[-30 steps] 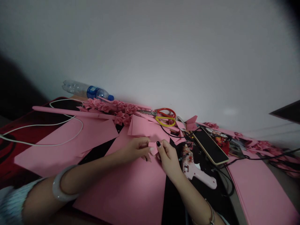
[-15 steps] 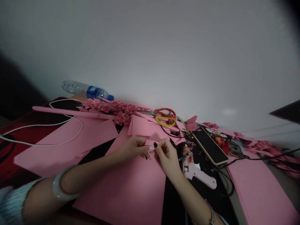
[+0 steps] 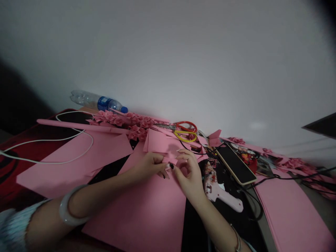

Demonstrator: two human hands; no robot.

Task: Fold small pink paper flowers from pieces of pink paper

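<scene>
A small folded piece of pink paper (image 3: 170, 159) is pinched in my left hand (image 3: 153, 164), over a large pink sheet (image 3: 141, 213). My right hand (image 3: 189, 175) has its thumb, with a dark nail, pressed on the piece's near edge, while its other fingers are raised and curved above. Some of the fold is hidden behind the fingers. Just beyond my hands lie more pink paper pieces (image 3: 157, 140). Right of my right hand rests a pink glue gun (image 3: 223, 196) with a messy, coated nozzle end.
Scissors (image 3: 186, 131) with red and yellow handles lie behind my hands, beside pink paper flowers (image 3: 136, 126). A plastic bottle (image 3: 98, 101) lies by the wall. A phone (image 3: 236, 163), black cables and stacked pink sheets (image 3: 291, 213) are at right; a white cable (image 3: 47, 140) loops at left.
The fingers of my right hand have lifted and spread away from the paper piece, while its thumb has shifted slightly left and down. My left hand keeps its pinch, nearly still.
</scene>
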